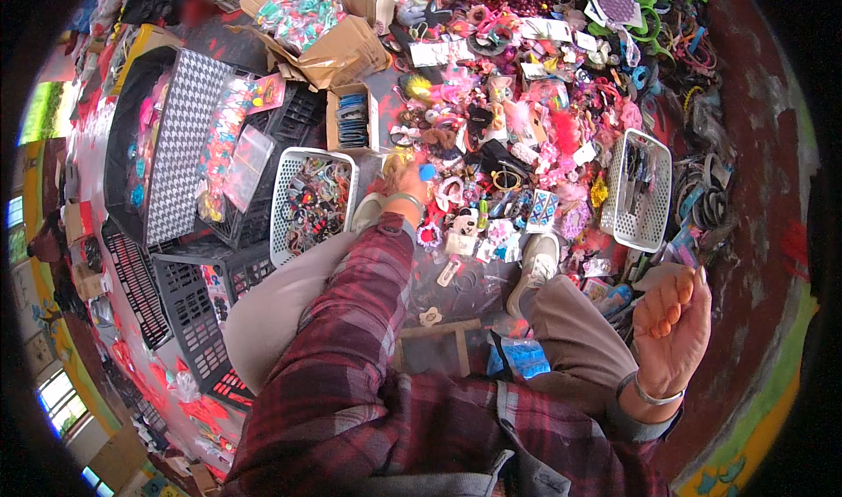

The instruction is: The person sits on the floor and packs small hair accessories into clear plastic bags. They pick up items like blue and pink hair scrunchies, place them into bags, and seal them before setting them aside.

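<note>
Accessories (531, 137) lie heaped ahead and to the right of the left hand (404, 180), which reaches the heap's left edge beside a blue ball (427, 172); its grasp cannot be told. A white basket (317, 155) stands just left of it. The right hand (671, 321) is raised, fingers partly curled, any contents indeterminable; a second basket (633, 232) lies beyond it.
</note>
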{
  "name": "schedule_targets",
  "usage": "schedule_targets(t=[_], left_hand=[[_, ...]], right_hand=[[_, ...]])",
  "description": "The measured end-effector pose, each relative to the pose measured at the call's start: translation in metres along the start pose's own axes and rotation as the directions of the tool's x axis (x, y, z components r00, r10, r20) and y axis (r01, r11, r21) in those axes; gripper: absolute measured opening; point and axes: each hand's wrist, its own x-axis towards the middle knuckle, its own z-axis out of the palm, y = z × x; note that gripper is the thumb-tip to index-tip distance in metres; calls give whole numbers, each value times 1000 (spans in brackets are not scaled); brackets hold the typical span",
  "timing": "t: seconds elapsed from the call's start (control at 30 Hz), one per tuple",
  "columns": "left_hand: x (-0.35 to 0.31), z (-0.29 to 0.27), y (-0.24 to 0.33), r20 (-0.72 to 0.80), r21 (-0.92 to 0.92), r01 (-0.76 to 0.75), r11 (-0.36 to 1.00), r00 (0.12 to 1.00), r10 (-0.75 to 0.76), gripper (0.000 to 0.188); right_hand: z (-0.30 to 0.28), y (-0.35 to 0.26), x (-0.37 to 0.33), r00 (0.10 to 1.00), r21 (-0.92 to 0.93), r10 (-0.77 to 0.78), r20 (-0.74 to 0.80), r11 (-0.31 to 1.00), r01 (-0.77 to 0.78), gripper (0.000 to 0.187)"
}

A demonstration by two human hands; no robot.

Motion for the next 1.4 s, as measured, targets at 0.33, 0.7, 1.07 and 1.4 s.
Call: schedule_targets(t=[0.33,0.7,1.07,1.4], left_hand=[[-2,-9,16,-115,-599,160,784,952,-282,21],[-63,-159,76,-20,-677,282,-680,916,400,34],[-171,-292,137,-264,-616,536,-578,551,792,40],[-189,-320,129,-110,-717,478,-508,642,759,37]], right_hand=[[-1,4,-7,1000,-31,29,3,999,-29,29],[-9,-3,-12,990,-95,7,139,995,6,24],[8,15,-6,885,-258,193,424,962,-86,54],[14,14,-5,931,-234,-68,359,959,160,16]])
